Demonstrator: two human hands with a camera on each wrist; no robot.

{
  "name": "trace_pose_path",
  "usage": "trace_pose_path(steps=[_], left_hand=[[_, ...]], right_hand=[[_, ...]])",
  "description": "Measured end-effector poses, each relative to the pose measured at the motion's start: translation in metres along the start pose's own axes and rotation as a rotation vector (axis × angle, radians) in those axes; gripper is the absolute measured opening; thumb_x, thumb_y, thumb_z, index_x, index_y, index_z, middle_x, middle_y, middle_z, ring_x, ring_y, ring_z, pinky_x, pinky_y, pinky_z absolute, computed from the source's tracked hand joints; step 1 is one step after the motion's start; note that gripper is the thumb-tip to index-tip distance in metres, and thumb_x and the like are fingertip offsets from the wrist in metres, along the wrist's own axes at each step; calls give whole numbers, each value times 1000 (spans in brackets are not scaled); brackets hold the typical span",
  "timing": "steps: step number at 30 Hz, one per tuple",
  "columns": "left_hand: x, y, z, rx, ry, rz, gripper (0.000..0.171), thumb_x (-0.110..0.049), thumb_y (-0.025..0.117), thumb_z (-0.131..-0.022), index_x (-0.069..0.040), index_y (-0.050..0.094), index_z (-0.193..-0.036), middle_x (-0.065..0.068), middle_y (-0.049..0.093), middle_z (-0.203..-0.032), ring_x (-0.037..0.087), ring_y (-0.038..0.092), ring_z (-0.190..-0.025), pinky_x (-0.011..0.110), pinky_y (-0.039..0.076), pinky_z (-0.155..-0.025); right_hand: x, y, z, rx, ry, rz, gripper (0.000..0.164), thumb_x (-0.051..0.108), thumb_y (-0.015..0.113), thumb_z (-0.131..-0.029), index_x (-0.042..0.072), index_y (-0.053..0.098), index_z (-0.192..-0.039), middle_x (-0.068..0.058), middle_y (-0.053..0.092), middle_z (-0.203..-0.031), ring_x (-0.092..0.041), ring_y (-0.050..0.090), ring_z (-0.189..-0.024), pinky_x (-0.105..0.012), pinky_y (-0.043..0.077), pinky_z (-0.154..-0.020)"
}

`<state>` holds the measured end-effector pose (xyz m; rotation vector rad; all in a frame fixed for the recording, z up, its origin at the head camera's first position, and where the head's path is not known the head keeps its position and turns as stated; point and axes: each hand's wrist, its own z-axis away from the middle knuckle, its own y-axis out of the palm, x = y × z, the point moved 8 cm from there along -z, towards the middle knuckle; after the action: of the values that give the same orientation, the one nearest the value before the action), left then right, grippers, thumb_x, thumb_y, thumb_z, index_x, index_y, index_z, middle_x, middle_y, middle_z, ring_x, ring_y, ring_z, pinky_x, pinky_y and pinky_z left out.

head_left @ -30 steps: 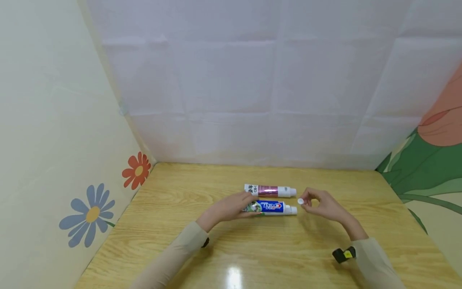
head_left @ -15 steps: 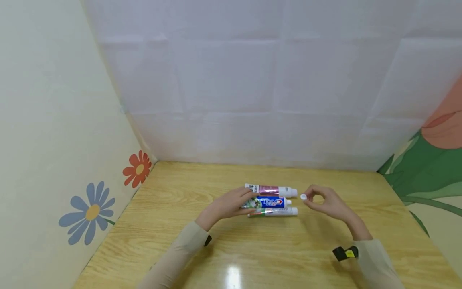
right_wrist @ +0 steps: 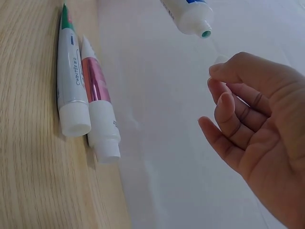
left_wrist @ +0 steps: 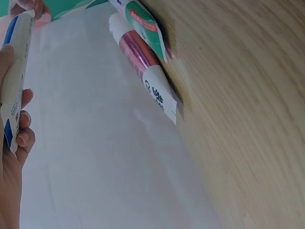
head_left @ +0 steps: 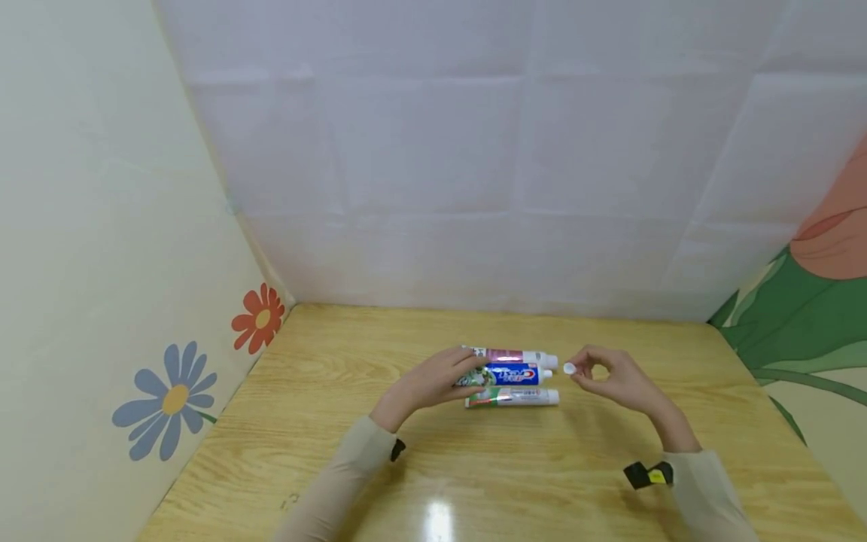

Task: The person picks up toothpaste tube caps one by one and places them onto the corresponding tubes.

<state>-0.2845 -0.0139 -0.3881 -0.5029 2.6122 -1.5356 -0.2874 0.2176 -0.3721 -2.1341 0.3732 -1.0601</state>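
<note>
My left hand [head_left: 428, 382] grips a blue-and-white toothpaste tube [head_left: 511, 374] by its tail end, holding it raised above the table. Its bare nozzle points right, and the open mouth of that tube [right_wrist: 190, 21] shows in the right wrist view. Between thumb and forefinger, my right hand [head_left: 615, 380] pinches a small white cap [head_left: 569, 369], a short gap away from the nozzle. On the wood lie two more capped toothpaste tubes: a pink-and-white tube [head_left: 505, 355] farther back and a green-and-white tube [head_left: 520, 397] closer to me.
The wooden table [head_left: 379, 339] runs back to a white cloth backdrop [head_left: 420, 188]. A wall with painted flowers [head_left: 174, 401] stands at the left, and large painted leaves [head_left: 799, 324] cover the right side.
The left hand has shifted the blue-and-white tube slightly away from me, uncovering the green-and-white tube. The right hand, still pinching the cap, has moved slightly back and right.
</note>
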Motion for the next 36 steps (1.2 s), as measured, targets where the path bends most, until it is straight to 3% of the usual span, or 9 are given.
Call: trace_pose_path(steps=[8,17,23,30,36], left_hand=[[-1,-5,-5,-54,12,-28,52,-28,70,-82,-3,54,-124,1,57,-95,8,50,-81,18,45,-73],[-3,-10,-8,-86,22,-52,56,-26,75,-77,-4,54,-124,0,58,-98,7,52,-83,18,46,-76],[-4,-11,-9,-87,17,-70,53,-28,73,-79,-5,54,-124,0,58,-97,8,53,-85,20,47,-77],[-5,-13,-10,-104,17,-68,52,-29,72,-80,-6,55,-124,-1,58,-98,8,54,-85,20,47,-77],[-6,-13,-10,-110,16,-77,53,-29,73,-79,-8,54,-124,-1,58,-98,8,54,-85,20,47,-76]], right_hand=[[-14,5,0,-6,-19,-15,15,9,70,-82,19,63,-91,10,59,-78,-4,51,-68,-21,45,-63],[-1,4,-5,-23,-26,15,17,5,71,-80,13,64,-92,7,60,-81,-8,53,-71,-20,47,-65],[21,1,-6,-33,-96,-3,21,-2,72,-77,9,63,-92,1,62,-85,-13,58,-74,-22,49,-69],[9,5,-5,-37,-124,14,24,5,73,-78,18,62,-96,9,61,-89,-7,58,-78,-24,50,-72],[8,4,-5,-46,-114,29,25,6,73,-78,18,62,-96,9,61,-90,-8,59,-78,-23,50,-72]])
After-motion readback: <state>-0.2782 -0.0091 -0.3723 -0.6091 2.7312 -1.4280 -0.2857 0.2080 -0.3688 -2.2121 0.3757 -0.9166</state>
